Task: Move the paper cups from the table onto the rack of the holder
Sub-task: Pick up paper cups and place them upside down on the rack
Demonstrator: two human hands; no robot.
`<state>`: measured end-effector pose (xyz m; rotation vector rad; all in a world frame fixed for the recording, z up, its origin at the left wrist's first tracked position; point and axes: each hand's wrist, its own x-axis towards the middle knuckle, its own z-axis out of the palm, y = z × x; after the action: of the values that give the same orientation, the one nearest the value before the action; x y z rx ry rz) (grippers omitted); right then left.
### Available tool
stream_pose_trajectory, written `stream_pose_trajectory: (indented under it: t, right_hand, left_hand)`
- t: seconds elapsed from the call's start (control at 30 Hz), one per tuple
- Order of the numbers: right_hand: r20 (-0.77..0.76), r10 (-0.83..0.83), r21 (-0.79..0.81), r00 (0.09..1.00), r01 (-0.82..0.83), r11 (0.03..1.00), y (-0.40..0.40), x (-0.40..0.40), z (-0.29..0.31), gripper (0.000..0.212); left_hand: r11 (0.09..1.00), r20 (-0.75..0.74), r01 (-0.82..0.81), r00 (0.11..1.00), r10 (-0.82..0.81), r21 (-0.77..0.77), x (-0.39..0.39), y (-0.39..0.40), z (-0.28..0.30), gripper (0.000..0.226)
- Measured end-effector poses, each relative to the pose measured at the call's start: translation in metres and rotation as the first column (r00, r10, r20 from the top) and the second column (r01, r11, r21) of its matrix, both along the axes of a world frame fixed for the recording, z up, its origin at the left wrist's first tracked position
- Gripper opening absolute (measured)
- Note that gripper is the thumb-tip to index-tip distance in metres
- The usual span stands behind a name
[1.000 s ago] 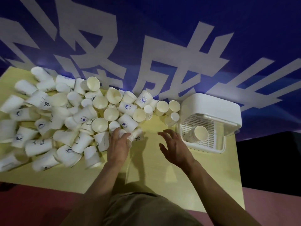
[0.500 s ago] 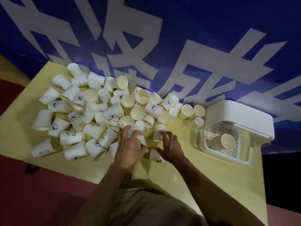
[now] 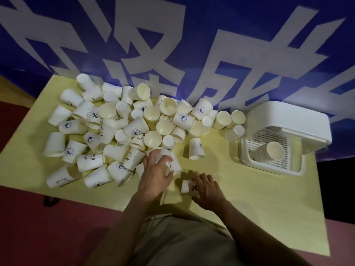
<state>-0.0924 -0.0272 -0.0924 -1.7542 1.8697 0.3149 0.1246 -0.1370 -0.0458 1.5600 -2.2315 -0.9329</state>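
Observation:
A heap of several white paper cups (image 3: 134, 129) covers the left and middle of the yellow table (image 3: 249, 198), most lying on their sides. My left hand (image 3: 155, 175) grips a white cup (image 3: 169, 162) at the heap's near edge. Just to the right, my right hand (image 3: 208, 191) holds a cup printed with a % mark (image 3: 189, 187), lying on its side near the table's front. The white cup holder (image 3: 284, 127) stands at the right, and a nested stack of cups (image 3: 272, 151) lies on its slatted rack (image 3: 269, 135).
A blue banner with large white characters (image 3: 172, 45) hangs right behind the table. One cup (image 3: 196, 148) stands upside down between the heap and the holder. The table's front edge (image 3: 96, 203) drops to a reddish floor. My lap fills the bottom centre.
My right hand came left from near the holder, took hold of the % cup and drew it toward the table's front. My left hand stayed on its cup. The camera shifted left.

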Motion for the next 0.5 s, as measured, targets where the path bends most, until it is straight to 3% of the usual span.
stream_pose_trajectory:
  t: [0.27,0.4,0.5]
  right_hand:
    - [0.125,-0.102,-0.054,0.987,0.109,0.993,0.001,-0.013,0.002,0.067]
    - [0.280,-0.158,-0.145,0.947,0.204,0.968,0.007,-0.026,0.011,0.057]
    - [0.310,-0.174,-0.241,0.935,0.254,0.937,0.016,-0.041,0.019,0.059]
  left_hand:
    - [0.999,0.005,0.037,0.999,-0.037,-0.006,-0.011,0.013,0.006,0.045]
    - [0.999,-0.003,0.034,0.999,-0.034,-0.023,-0.023,0.023,0.009,0.050]
    - [0.999,-0.013,0.027,1.000,-0.028,-0.033,-0.040,0.031,0.011,0.057]
